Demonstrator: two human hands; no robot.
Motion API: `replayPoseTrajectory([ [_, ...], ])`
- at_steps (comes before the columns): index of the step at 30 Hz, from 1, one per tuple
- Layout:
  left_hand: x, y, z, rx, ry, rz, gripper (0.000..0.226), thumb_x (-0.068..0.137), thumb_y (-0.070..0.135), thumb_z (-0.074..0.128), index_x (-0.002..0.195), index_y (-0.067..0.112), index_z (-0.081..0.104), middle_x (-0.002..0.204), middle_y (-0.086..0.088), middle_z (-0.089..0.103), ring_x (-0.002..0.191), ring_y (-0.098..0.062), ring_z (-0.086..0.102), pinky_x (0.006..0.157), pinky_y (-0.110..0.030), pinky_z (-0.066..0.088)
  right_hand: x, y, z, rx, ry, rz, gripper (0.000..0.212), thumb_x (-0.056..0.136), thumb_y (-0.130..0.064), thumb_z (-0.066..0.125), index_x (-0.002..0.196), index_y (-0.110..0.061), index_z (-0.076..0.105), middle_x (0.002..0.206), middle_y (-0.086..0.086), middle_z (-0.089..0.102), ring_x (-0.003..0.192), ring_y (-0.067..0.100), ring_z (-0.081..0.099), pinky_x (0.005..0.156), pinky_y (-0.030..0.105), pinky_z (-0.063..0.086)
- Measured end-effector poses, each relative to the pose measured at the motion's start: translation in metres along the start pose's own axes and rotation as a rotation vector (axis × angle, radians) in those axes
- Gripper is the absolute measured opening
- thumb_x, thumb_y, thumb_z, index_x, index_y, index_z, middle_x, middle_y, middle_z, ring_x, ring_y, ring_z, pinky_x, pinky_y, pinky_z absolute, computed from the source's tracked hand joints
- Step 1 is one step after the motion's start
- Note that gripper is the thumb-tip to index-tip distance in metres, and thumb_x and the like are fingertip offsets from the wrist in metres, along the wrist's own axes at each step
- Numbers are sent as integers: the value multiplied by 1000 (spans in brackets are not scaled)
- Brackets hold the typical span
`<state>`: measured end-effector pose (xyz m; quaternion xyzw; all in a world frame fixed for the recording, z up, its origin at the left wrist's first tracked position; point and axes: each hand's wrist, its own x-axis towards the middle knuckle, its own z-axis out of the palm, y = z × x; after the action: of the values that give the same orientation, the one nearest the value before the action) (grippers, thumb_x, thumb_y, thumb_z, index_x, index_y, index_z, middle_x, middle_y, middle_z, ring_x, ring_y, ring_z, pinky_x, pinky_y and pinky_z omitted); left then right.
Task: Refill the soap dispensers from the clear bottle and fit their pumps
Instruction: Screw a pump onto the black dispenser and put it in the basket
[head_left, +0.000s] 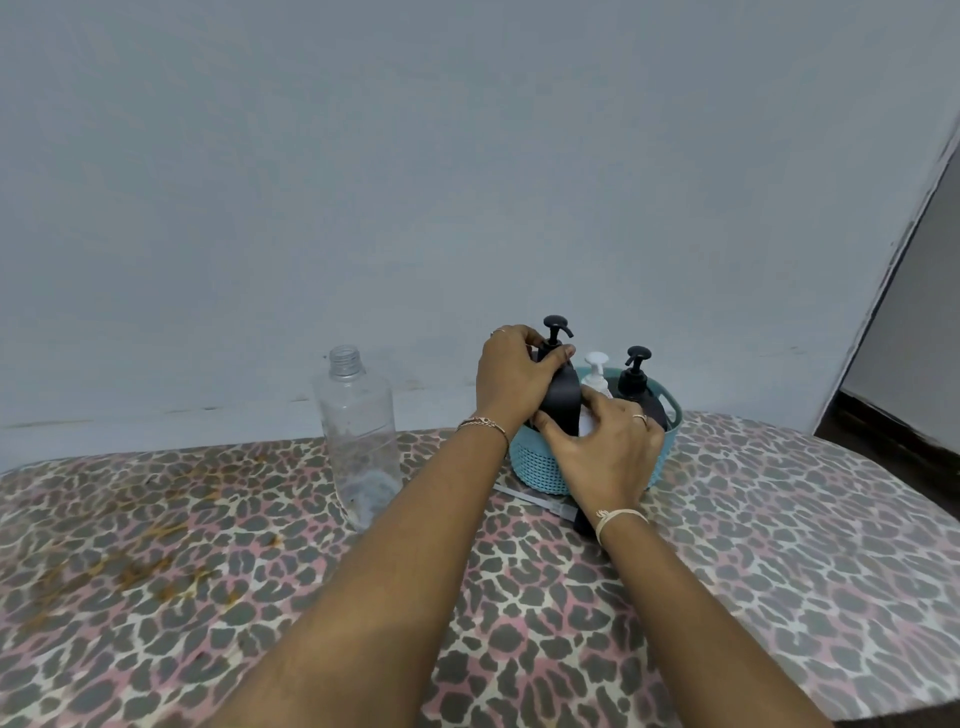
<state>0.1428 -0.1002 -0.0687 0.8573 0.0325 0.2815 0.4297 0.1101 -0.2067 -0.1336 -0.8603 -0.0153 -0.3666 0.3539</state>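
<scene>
While the left hand (511, 382) grips the shoulder of a matte black plastic soap dispenser (563, 402), thumb and fingers curled just below its black pump head (557, 326), the right hand (608, 449) clasps the lower part of the same bottle, thumb against its near side and fingers wrapped over the far side. This dispenser is tilted, top leaning left, and its base is low inside a round teal woven-pattern plastic basket (537, 470); whether the base touches the basket floor cannot be told.

Two more pump bottles stand upright in the basket on the far right side: a small white plastic dispenser (596, 370) and a second black dispenser (637, 375), both with pumps on.

Left of the basket, just beside the left forearm, a tall clear plastic bottle (358, 439) stands upright, uncapped, with only a trace of liquid at the bottom. A loose pump with a thin clear tube (537, 500) lies near the basket, partly hidden under the right wrist. Everything rests on a leopard-print cloth (779, 545), which bears brown stains (150, 540) at the left.
</scene>
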Motion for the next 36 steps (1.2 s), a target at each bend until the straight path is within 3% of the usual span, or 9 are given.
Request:
replayPoseTrajectory([
  [4,-5,-8,4,60,-45,-11,37,80,43,75,96,10,69,99,-3,68,80,-11,58,69,-25,45,-4,1,2,-18,29,11,57,64,-64,72,106,-26,70,94,-7,69,104,14,54,92,32,27],
  [10,-11,-16,8,143,-88,-67,39,77,48,75,94,14,69,99,0,69,94,-18,64,84,-40,53,-10,3,7,-41,60,-59,37,70,-58,69,92,-29,70,98,-14,68,102,13,53,92,36,26],
  [17,-13,-17,4,127,-130,-137,39,75,49,76,95,17,70,96,2,71,93,-16,65,84,-36,53,-13,6,8,-97,32,-109,39,73,-59,65,95,-27,73,104,-13,66,105,14,53,95,35,21],
  [22,-20,-17,-7,77,-210,-83,36,86,32,71,113,8,70,111,-7,71,105,-19,64,81,-23,46,-14,10,0,-65,-55,-145,41,80,-58,61,105,-28,72,112,-14,64,113,14,47,98,37,25],
  [25,-37,-20,-15,37,-148,-33,39,89,26,68,122,6,64,122,-9,66,115,-21,60,96,-27,45,-18,22,-11,59,-58,-139,34,82,-48,67,108,-26,71,114,-13,63,115,14,45,97,41,37],
  [29,-67,-37,-24,22,-34,-39,37,90,25,67,123,9,61,123,-6,64,115,-19,57,101,-34,46,-32,36,-36,124,21,54,27,81,-45,67,97,-25,62,106,-7,60,106,18,52,94,37,36],
  [33,-102,-52,-31,64,-40,-111,29,90,16,64,118,10,63,111,0,66,102,-15,61,93,-32,51,-48,52,-48,123,-209,177,40,74,-65,63,78,-27,55,82,-14,60,85,15,59,89,37,39],
  [36,-124,-65,-38,151,-191,-193,29,89,17,64,117,11,63,106,3,66,96,-16,65,90,-33,53,-58,61,-48,64,-433,208,55,59,-80,61,86,-32,58,88,-16,65,89,12,61,91,45,45],
])
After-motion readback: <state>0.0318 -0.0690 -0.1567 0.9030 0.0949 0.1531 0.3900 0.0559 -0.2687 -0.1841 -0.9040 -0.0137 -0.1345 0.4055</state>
